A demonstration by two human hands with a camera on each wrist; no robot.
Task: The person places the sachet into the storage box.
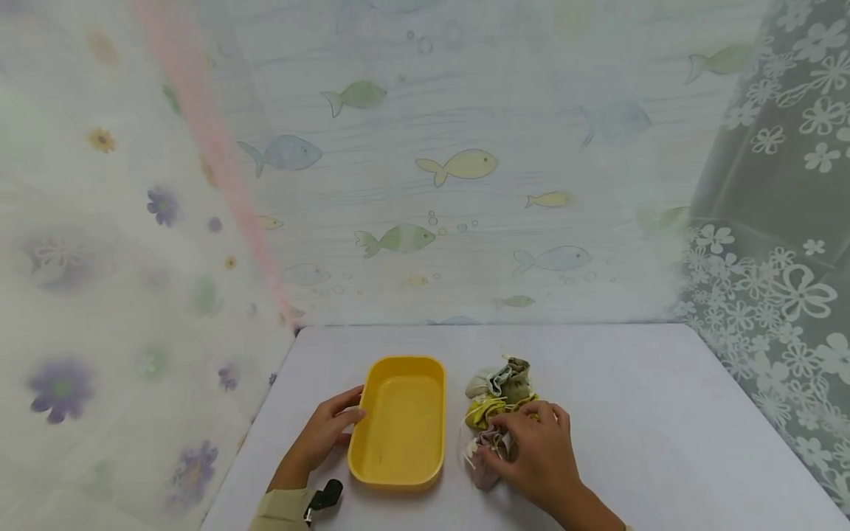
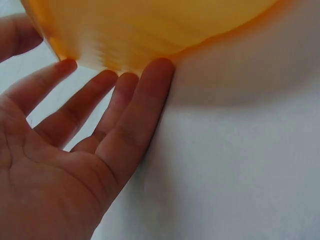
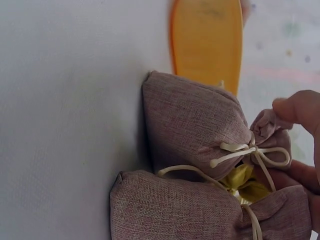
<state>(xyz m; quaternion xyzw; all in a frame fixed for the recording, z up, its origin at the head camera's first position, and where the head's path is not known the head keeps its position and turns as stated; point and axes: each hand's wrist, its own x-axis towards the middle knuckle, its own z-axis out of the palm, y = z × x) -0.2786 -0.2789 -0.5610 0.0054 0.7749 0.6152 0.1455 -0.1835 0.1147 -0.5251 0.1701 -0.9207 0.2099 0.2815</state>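
Observation:
A yellow rectangular tray lies on the table, its inside bare. My left hand is at its left side; in the left wrist view the fairly straight fingers touch the tray's outer wall. My right hand pinches the gathered top of a mauve drawstring pouch, tied with a cream cord. Next to it in the right wrist view lies a second mauve pouch. Behind these are a yellow pouch, an olive-green pouch and a pale grey pouch.
The white table extends to the right of the pouches. A dark object is by the left wrist. Fish-printed sheeting hangs behind the table, with flowered sheeting on the left and white-flowered sheeting on the right.

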